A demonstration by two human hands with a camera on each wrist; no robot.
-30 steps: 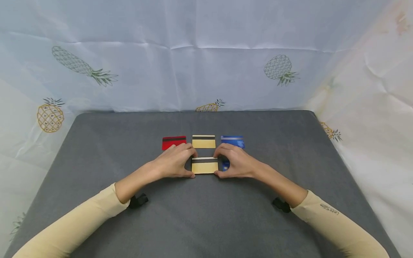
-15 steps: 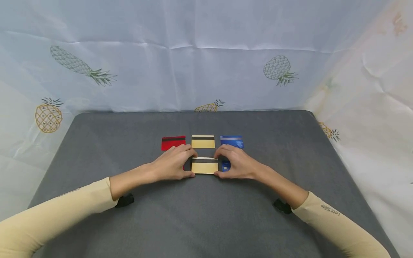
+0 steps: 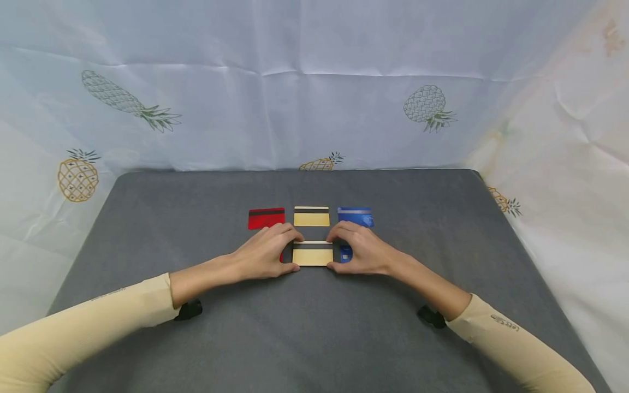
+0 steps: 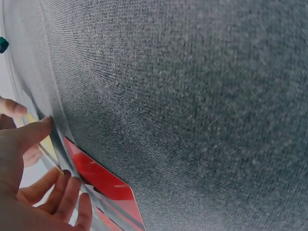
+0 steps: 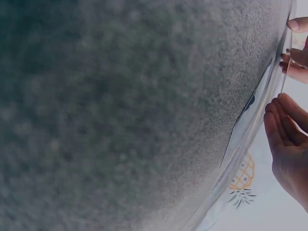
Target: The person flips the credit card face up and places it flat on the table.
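Note:
Between my two hands is a gold bank card with a dark magnetic stripe across its upper part. My left hand pinches its left end, thumb at the near corner and fingers at the far one. The right hand grips the right end the same way. In the left wrist view the gold card appears raised off the cloth, beside a red card. Mostly hidden by my right hand lies a blue card with a chip. Only a red sliver shows by my left hand in the head view.
Behind the hands lie a red card, another gold card and a blue card in a row. They rest on a grey cloth-covered table. A pineapple-print curtain hangs around the back and sides.
My left forearm and wrist have swung outward to the left, and a red edge now shows inside the left hand's curve. Both hands keep hold of the gold card, which stays almost in place.

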